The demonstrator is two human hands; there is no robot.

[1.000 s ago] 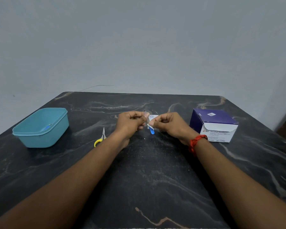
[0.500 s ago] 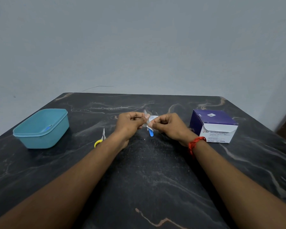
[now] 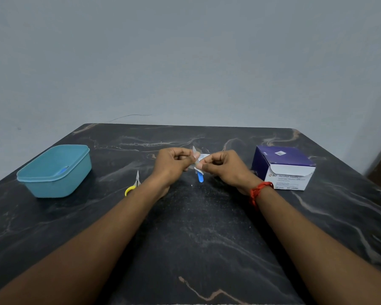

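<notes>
left grip (image 3: 174, 164) and right grip (image 3: 220, 167) both pinching one small white packet (image 3: 204, 156), blue tip (image 3: 200, 177) showing, left of the purple box (image 3: 282, 166)

We see a polished dark marble table (image 3: 207, 238), a matt teal plastic tub (image 3: 53, 172) at left, and a smooth purple cardboard box (image 3: 282, 168) at right.

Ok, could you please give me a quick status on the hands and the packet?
Left hand, right hand both pinching the small packet. Blue piece sticks out below it. Scissors by left wrist, box off right, neither in the way.
</notes>
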